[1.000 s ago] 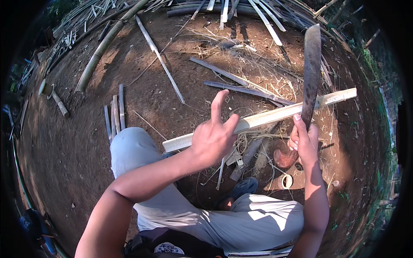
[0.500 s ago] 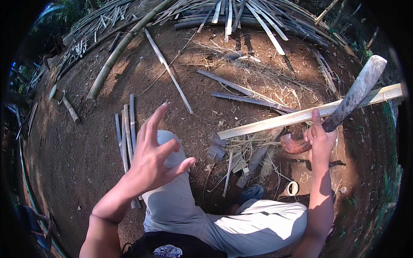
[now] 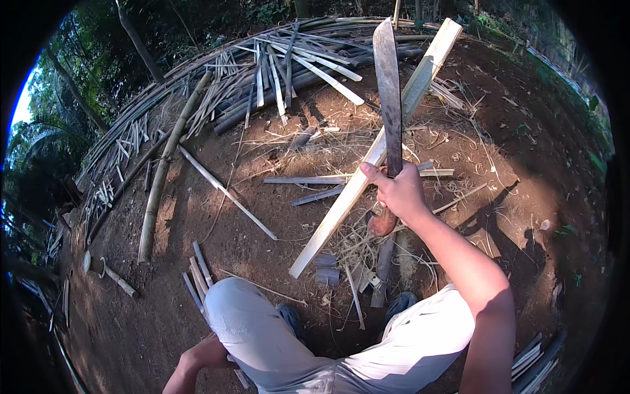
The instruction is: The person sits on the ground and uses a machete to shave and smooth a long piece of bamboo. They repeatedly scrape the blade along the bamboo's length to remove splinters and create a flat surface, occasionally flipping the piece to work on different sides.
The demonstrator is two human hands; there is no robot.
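Note:
My right hand point(image 3: 401, 190) is closed around the grip of a machete point(image 3: 388, 92), whose dark, stained blade points up and away. A long pale split bamboo strip point(image 3: 336, 217) runs slantwise by the same hand, with the thumb lying against it. The machete's hooked wooden handle end point(image 3: 382, 223) shows below the fist. At the lower left, my left hand point(image 3: 213, 352) reaches down beside my left knee, its fingers hidden behind the leg. Several narrow bamboo strips point(image 3: 199, 276) lie on the ground by that knee.
Between my feet lie shavings, short dark offcuts point(image 3: 327, 276) and a dark length of wood point(image 3: 383, 269). Farther off are a bamboo pole point(image 3: 164, 190), a thin stick point(image 3: 226, 190) and a large pile of split bamboo point(image 3: 282, 65). More strips point(image 3: 535, 364) lie at the lower right.
My left hand has dropped from the air in front of my knee to beside it. My right hand has moved left, and the bamboo strip and machete now stand more upright in view.

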